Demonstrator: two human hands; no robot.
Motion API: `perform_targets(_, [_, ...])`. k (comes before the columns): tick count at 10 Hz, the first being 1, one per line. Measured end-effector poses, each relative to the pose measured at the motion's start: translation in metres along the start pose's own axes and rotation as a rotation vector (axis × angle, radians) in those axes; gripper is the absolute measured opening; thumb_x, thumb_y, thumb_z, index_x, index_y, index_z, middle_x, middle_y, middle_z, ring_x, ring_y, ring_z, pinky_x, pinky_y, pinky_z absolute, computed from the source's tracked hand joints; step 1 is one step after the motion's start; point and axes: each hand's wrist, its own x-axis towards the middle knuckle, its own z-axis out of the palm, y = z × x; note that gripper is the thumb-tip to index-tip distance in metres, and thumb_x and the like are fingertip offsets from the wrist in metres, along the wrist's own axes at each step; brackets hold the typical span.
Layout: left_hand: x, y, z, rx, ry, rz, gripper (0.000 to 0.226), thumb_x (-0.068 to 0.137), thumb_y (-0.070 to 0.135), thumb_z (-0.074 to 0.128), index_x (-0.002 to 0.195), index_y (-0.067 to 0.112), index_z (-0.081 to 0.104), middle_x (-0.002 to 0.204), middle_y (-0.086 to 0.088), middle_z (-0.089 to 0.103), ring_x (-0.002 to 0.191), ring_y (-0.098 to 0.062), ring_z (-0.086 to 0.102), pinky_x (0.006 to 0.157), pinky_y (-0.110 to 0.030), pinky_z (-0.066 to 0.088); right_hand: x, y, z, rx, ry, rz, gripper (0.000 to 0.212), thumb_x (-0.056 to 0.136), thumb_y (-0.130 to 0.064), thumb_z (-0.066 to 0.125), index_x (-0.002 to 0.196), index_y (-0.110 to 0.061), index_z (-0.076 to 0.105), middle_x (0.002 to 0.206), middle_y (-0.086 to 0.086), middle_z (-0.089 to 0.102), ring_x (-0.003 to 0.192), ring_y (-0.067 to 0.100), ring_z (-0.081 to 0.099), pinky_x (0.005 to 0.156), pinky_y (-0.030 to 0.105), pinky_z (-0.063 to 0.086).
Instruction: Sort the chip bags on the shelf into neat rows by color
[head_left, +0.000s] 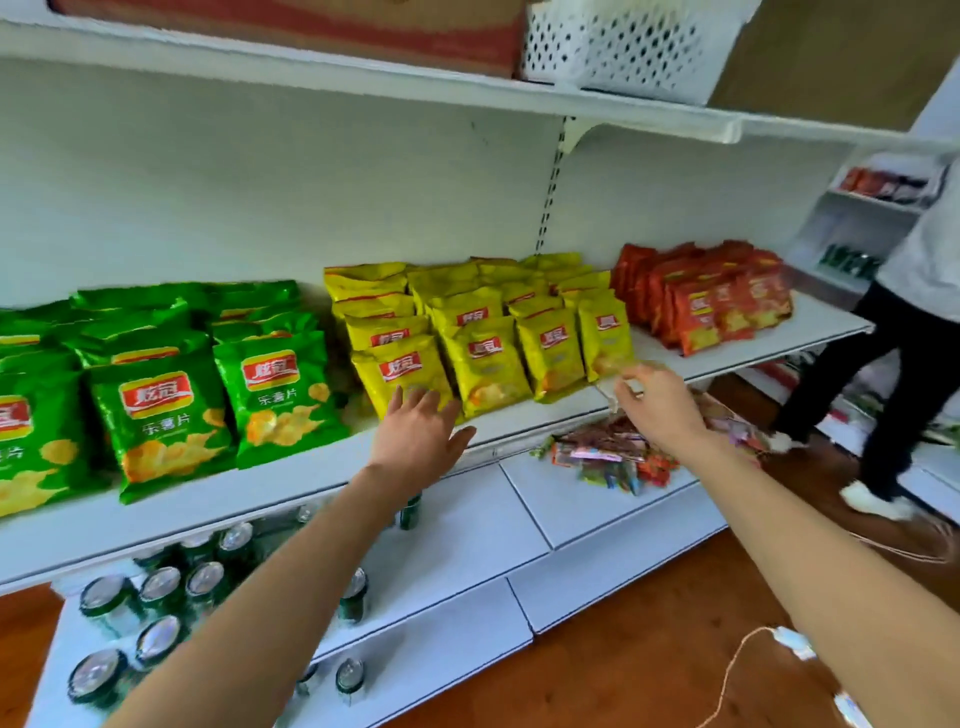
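- Left hand (418, 434) is hovering flat, fingers spread, holding nothing, just at the front yellow bag (402, 371).
- Right hand (657, 408) is sitting at the lower corner of the end yellow bag (605, 340), fingers loosely bent; too blurred to tell if it's pinching.
- Bags are looking light, air-puffed, slick and crushable. I'd be taking them by the crimped top seam, no squeezing.
- Shelf (311, 467) is carrying green bags (166, 415) left, yellow middle, red bags (719, 306) far right.

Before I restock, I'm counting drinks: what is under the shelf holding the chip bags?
Green cans stand on the lower shelf at left; a pile of small colourful packets lies at right. The left arm and the chip shelf hide some cans.
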Motion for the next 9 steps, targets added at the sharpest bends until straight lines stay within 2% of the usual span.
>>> perform_targets(1, [0.043, 0.05, 0.009, 0.007, 0.014, -0.048, 0.047, 0.096, 0.044, 0.044, 0.13, 0.013, 0.053, 0.134, -0.014, 0.052, 0.133, -0.031, 0.039, 0.112, -0.047, 0.019, 0.003, 0.051, -0.02, -0.046, -0.009, 0.024, 0.025, 0.089, -0.01, 0.055, 0.11, 0.002, 0.063, 0.113, 0.021, 0.061, 0.103, 0.035, 0.057, 0.086, 0.033, 0.039])
perform_targets(2, [0.082, 0.088, 0.013, 0.039, 0.006, -0.062, 0.049, 0.098, 0.047, 0.035, 0.136, 0.018, 0.045, 0.14, -0.01, 0.046, 0.137, -0.026, 0.032, 0.114, -0.043, 0.012, 0.014, 0.091, -0.034, -0.047, -0.038, 0.032, 0.029, 0.091, -0.012, 0.053, 0.116, 0.002, 0.059, 0.119, 0.021, 0.057, 0.105, 0.034, 0.055, 0.091, 0.032, 0.037])
perform_targets(3, [0.116, 0.114, 0.012, 0.077, -0.017, -0.065, 0.05, 0.098, 0.047, 0.034, 0.138, 0.019, 0.042, 0.14, -0.009, 0.047, 0.136, -0.025, 0.033, 0.115, -0.044, 0.012, 0.027, 0.122, -0.044, -0.022, -0.046, 0.042, 0.03, 0.091, -0.012, 0.054, 0.117, 0.003, 0.058, 0.118, 0.022, 0.055, 0.103, 0.035, 0.055, 0.089, 0.033, 0.037])
perform_targets(4, [0.15, 0.131, 0.011, 0.094, -0.031, -0.073, 0.053, 0.098, 0.048, 0.033, 0.142, 0.02, 0.036, 0.144, -0.009, 0.043, 0.139, -0.025, 0.029, 0.115, -0.044, 0.013, 0.044, 0.147, -0.045, 0.004, -0.045, 0.044, 0.031, 0.091, -0.015, 0.054, 0.118, 0.001, 0.057, 0.118, 0.021, 0.055, 0.11, 0.034, 0.05, 0.091, 0.035, 0.038])
perform_targets(5, [0.185, 0.137, 0.012, 0.118, -0.036, -0.08, 0.051, 0.098, 0.049, 0.033, 0.14, 0.02, 0.039, 0.142, -0.008, 0.045, 0.138, -0.025, 0.031, 0.115, -0.044, 0.013, 0.069, 0.166, -0.04, 0.006, -0.075, 0.03, 0.03, 0.092, -0.016, 0.053, 0.117, -0.001, 0.057, 0.118, 0.017, 0.056, 0.113, 0.031, 0.049, 0.09, 0.034, 0.038])
perform_targets(6, [0.221, 0.136, 0.016, 0.124, -0.007, -0.098, 0.051, 0.098, 0.048, 0.035, 0.139, 0.02, 0.041, 0.142, -0.008, 0.045, 0.139, -0.025, 0.029, 0.115, -0.043, 0.014, 0.097, 0.18, -0.035, 0.022, -0.083, -0.002, 0.025, 0.088, -0.009, 0.054, 0.11, 0.003, 0.059, 0.108, 0.02, 0.059, 0.103, 0.035, 0.053, 0.084, 0.035, 0.039])
perform_targets(9, [0.296, 0.149, 0.021, 0.159, -0.016, -0.154, 0.051, 0.098, 0.049, 0.033, 0.139, 0.019, 0.04, 0.141, -0.008, 0.045, 0.136, -0.025, 0.033, 0.114, -0.045, 0.016, 0.16, 0.214, -0.024, 0.086, -0.087, -0.075, 0.032, 0.09, -0.016, 0.055, 0.119, -0.002, 0.056, 0.117, 0.015, 0.058, 0.11, 0.029, 0.052, 0.09, 0.029, 0.036])
